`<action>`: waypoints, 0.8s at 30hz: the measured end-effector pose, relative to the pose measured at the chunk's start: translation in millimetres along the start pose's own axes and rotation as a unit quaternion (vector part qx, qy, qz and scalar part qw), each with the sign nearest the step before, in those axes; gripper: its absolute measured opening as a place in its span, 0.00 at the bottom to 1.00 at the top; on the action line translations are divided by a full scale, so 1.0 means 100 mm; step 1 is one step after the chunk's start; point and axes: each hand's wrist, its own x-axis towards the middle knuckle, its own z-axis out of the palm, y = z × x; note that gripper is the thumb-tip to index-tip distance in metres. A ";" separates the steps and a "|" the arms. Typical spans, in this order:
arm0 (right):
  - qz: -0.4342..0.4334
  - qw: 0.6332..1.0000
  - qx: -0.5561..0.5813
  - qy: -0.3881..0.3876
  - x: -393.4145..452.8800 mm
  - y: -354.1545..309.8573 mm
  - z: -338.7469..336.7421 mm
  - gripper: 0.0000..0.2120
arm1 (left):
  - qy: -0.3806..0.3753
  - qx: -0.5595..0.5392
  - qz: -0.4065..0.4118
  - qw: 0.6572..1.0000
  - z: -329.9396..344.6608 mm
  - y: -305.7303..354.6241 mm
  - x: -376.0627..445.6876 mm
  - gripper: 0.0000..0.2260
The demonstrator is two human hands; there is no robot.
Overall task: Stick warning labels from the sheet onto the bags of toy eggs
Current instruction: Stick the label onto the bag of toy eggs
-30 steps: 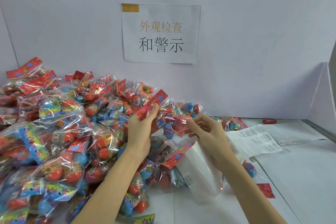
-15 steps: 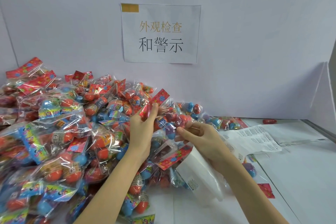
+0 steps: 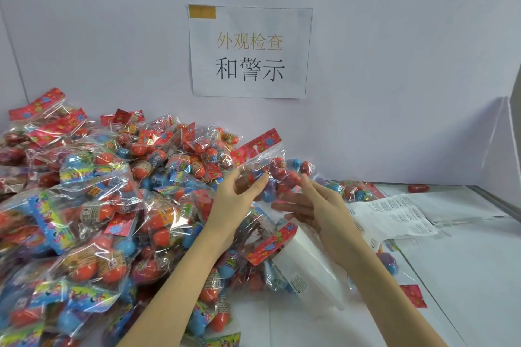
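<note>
A clear bag of toy eggs (image 3: pixel 277 169) with a red flowered header is held up above the table's middle. My left hand (image 3: pixel 235 200) pinches its left edge between thumb and fingers. My right hand (image 3: pixel 318 208) touches the bag's lower right part with its fingertips, fingers mostly straight. A big heap of like bags (image 3: pixel 93 205) fills the left side. The white label sheet (image 3: pixel 392 214), covered in small print, lies crumpled to the right of my right hand.
A white packet (image 3: pixel 307 267) lies under my right forearm among bags. A paper sign (image 3: pixel 251 51) hangs on the back wall. One red egg (image 3: pixel 418 188) lies loose far right. A metal table edge (image 3: pixel 496 203) runs along the right. A bag (image 3: pixel 389 262) rests near it.
The held bag has risen and its header now stands free above my left hand. My right hand has opened out, its fingers straightened under the bag.
</note>
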 end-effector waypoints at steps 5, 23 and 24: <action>-0.016 0.999 -0.028 0.005 -0.02 0.02 -0.01 0.16 | 0.064 -0.049 0.048 0.996 0.01 0.03 -0.02 0.29; -0.134 0.969 0.002 0.207 0.08 0.03 -0.18 0.11 | -0.182 0.249 0.115 0.944 0.17 0.08 -0.20 0.10; -0.120 0.973 0.025 0.196 0.09 0.03 -0.18 0.11 | -0.173 0.243 0.108 0.948 0.16 0.07 -0.18 0.07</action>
